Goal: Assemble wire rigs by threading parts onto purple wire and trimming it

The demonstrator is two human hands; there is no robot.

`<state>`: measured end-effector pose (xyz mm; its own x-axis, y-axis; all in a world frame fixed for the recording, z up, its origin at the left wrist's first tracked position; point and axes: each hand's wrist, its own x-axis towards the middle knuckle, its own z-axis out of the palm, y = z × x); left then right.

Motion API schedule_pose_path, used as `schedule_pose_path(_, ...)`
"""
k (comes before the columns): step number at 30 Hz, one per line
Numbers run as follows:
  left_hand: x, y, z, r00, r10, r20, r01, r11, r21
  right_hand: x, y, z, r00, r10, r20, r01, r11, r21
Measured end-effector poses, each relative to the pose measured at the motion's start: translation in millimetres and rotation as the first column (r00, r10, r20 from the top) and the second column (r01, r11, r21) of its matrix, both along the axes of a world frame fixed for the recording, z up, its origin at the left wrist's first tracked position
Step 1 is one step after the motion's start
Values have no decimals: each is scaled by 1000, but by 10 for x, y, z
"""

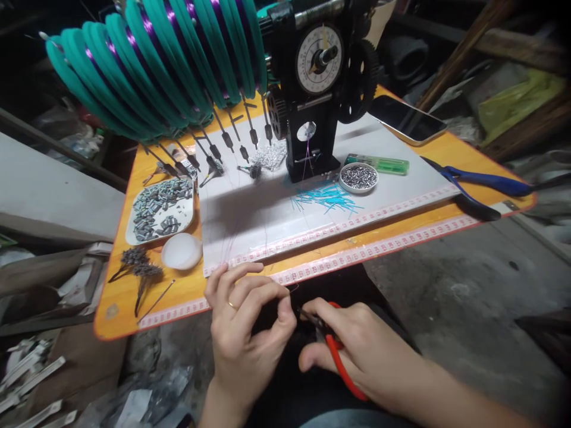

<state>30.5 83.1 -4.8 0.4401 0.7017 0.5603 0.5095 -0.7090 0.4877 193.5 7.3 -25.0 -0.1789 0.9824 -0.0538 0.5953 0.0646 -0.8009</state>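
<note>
Looks like fiddly wire work: left hand (247,321) fingers pinched together, seemingly on a thin wire (295,288), right hand (361,342) fingers curled round red pliers (339,364), all by the counter's (111,303) near edge. I'd guess lining up the tips comes next.

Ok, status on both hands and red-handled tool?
Left hand pinched, contents unclear. Right hand gripping red-handled tool, tips near left hand. Table edge just beyond.

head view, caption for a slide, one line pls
The right hand holds red-handled pliers beside the left hand, near the edge of an orange table bearing a black machine with a dial.
</note>
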Motion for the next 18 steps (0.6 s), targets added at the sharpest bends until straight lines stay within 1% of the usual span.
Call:
schedule_pose_path(1,-2,-24,2,1000,11,10,-11,1000,-1,-19,17,7,999,-10,-34,7,998,-67)
schedule_pose_path(3,-11,-62,2,1000,24,19,-24,1000,-9,-39,54,26,994,-14,-109,-1,990,-139)
schedule_pose_path(6,-28,-85,-5,999,28,29,-28,1000,-11,-41,88,59,985,-1,-172,-26,987,-159)
schedule_pose_path(12,-60,-77,0,999,21,27,-21,1000,-23,-42,79,108,985,8,-173,-40,982,-186)
schedule_pose_path(18,-59,-72,13,1000,-4,16,4,1000,-30,-53,82,99,938,-19,-347,-100,942,-320)
